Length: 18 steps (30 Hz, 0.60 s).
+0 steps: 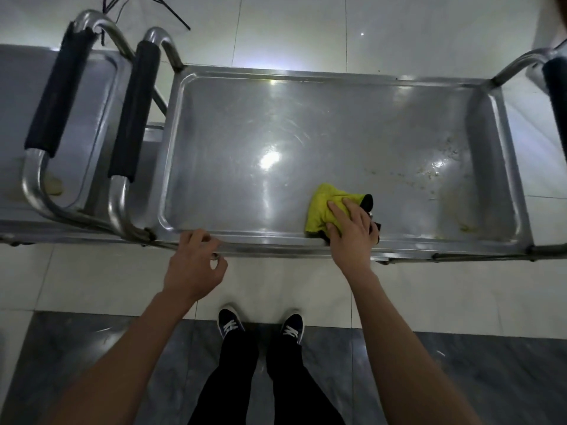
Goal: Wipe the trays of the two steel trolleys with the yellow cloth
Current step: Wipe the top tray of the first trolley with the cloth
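Right hand presses the crumpled yellow cloth flat-fingered on the near edge of the long steel trolley tray; unwiped crumbs lie rightward; left hand, loosely curled, touches the rim.

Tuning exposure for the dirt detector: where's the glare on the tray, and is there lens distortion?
Head view: strong glare patch mid-tray, a smaller highlight near the crumbs at right, another on the far rim. Wide-angle bowing curves the tray edges and the trolley handles. Yellow cloth under the right hand stays well exposed; the room is dim overall.
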{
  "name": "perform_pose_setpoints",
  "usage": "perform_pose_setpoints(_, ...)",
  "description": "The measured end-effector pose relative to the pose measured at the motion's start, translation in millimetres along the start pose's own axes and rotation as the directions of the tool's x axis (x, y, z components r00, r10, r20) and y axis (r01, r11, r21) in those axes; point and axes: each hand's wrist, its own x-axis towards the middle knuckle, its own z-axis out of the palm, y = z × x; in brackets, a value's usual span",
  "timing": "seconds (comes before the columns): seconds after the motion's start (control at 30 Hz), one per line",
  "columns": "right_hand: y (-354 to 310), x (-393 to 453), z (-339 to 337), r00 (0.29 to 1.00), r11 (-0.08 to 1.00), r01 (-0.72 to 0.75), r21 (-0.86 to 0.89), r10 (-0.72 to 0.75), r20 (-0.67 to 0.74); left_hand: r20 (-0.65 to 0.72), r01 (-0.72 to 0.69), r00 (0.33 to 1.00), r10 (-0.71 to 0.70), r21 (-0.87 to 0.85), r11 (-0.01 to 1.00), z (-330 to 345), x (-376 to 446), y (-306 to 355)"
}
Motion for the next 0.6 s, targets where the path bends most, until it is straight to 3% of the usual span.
perform_pose_setpoints(0.3, -12, -1, -3, 0.999, 0.993, 0.03, -0.115, -0.027, 0.033, 0.046, 0.076, 0.996, -0.077, 0.042, 0.996, -12, 12, 20)
perform_pose_setpoints(0.6, -47, 16, 10, 0.999, 0.992, 0.027, -0.123, -0.031, -0.033, 0.131, 0.072, 0.988, -0.078, 0.049, 0.996, -27, 36, 15)
